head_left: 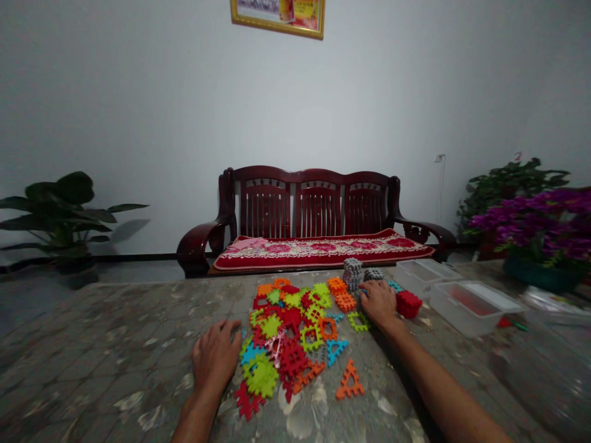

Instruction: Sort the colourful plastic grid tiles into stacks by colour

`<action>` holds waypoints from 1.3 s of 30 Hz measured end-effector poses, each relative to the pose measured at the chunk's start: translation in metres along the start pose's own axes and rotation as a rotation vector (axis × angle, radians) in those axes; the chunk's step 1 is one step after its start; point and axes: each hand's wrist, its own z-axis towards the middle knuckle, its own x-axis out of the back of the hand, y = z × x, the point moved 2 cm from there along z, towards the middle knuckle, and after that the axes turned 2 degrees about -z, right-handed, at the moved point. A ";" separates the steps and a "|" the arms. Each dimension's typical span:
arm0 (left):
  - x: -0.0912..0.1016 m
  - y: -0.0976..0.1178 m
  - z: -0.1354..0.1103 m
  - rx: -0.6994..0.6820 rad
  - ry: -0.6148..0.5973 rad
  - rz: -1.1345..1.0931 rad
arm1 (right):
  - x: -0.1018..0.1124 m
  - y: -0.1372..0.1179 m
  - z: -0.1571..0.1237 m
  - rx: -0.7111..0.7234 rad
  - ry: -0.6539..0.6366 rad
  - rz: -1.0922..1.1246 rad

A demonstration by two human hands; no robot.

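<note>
A heap of flat plastic interlocking pieces (295, 329) in red, orange, green and blue lies on the stone-patterned table (115, 344). My left hand (215, 355) rests at the heap's left edge, fingers curled down onto the tabletop; nothing shows in it. My right hand (377, 301) reaches to the heap's far right, fingers bent over something small I cannot make out, beside a red assembled cube (409, 303) and grey assembled cubes (353, 273). An orange triangle piece (349, 381) lies apart near me.
Two clear plastic boxes (471, 306) stand on the table at the right. Purple flowers (545, 224) sit at the far right. Behind the table is a dark wooden bench (314, 218) with a red cushion. A leafy plant (60, 215) stands left.
</note>
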 end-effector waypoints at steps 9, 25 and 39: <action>0.001 0.000 -0.001 -0.004 -0.006 0.007 | 0.000 -0.011 0.010 0.288 -0.146 -0.142; 0.000 -0.001 0.001 0.003 -0.002 -0.011 | -0.011 -0.013 0.016 0.217 -0.192 -0.113; -0.002 -0.002 0.000 0.001 0.004 0.009 | -0.011 -0.015 0.021 0.183 -0.175 -0.103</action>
